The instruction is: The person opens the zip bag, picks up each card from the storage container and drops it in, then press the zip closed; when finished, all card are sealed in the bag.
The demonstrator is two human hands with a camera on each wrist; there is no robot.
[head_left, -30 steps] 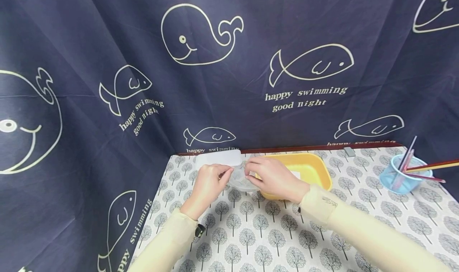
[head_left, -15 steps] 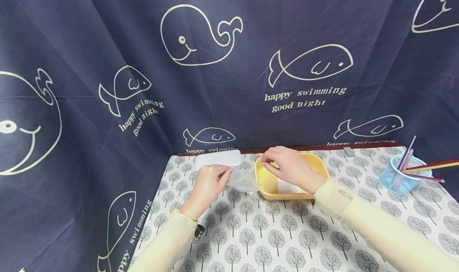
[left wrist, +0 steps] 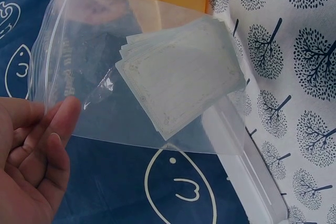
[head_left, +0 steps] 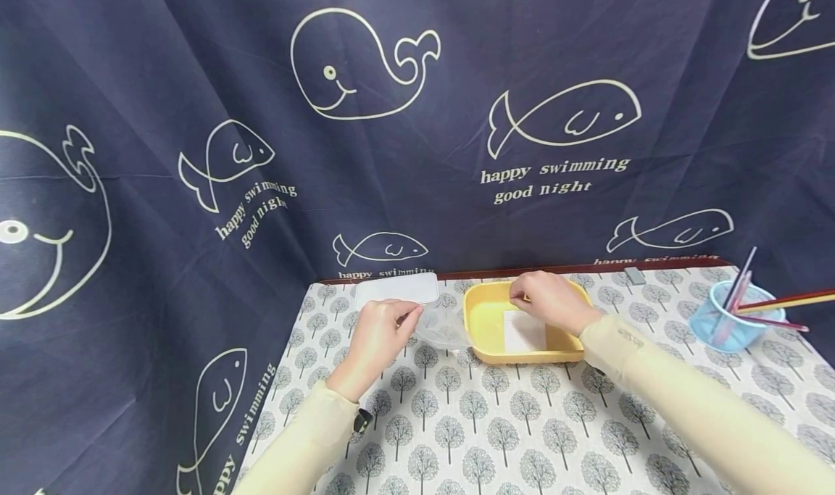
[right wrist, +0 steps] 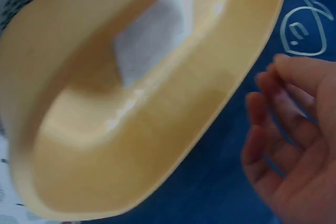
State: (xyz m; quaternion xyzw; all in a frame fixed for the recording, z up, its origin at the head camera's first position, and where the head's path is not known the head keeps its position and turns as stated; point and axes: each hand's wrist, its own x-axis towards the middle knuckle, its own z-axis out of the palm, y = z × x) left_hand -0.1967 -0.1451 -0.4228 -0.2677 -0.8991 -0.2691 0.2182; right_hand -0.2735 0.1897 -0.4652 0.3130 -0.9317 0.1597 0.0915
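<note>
My left hand (head_left: pixel 375 339) pinches the edge of a clear zip-lock bag (head_left: pixel 440 327), near its opening. In the left wrist view, a small stack of pale paper cards (left wrist: pixel 181 74) with patterned borders shows through the bag. To its right stands a yellow plastic bin (head_left: pixel 481 328), with a white card (head_left: pixel 524 332) lying on its floor. Above the bin's far part is my right hand (head_left: pixel 551 299), its fingers loosely curled and holding nothing. The right wrist view puts those fingertips just past the bin's rim (right wrist: pixel 226 100).
A flat white case (head_left: pixel 399 288) lies behind the bag at the table's back edge. At the right, a blue mesh cup (head_left: pixel 720 332) holds several pens, some sticking out sideways. A small grey block (head_left: pixel 635 276) sits near the back edge. A dark blue curtain (head_left: pixel 457 154) hangs behind.
My right hand has left the bag and moved right over the bin, exposing the white card inside. My left hand stays in place, still pinching the bag.
</note>
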